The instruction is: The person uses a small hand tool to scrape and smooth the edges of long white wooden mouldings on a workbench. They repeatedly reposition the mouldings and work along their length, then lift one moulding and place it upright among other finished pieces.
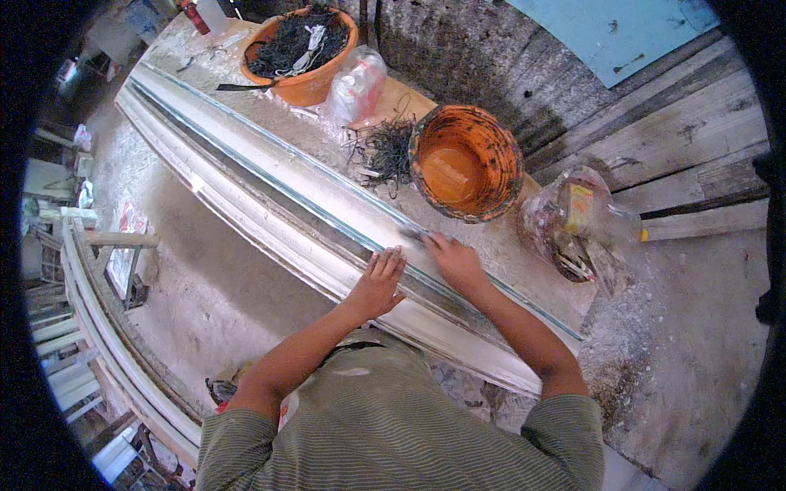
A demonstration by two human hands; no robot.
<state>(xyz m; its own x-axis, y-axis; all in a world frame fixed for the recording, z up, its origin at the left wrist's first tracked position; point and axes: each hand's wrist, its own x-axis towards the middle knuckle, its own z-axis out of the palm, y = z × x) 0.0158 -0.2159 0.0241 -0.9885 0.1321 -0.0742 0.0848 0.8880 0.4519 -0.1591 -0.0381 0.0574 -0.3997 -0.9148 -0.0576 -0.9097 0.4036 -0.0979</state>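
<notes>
A long white trough-shaped piece (278,168) with blue-green edges runs from far left to near right in front of me. My left hand (377,284) lies flat on its near edge, fingers stretched out and together. My right hand (454,262) is closed around a small dark flat tool (410,234), whose tip rests over the white surface; its exact kind is too blurred to tell. Alongside, nearer to me, runs a second long whitish strip (246,217), with a dark gap between the two.
Beyond the long piece stand an orange bucket (467,164) with dark smears and an orange basin (299,53) full of black strands. Clear plastic bags (357,84) and loose black fibres (389,150) lie by them. A plank wall (696,123) is at right; more long strips (123,344) rest at left.
</notes>
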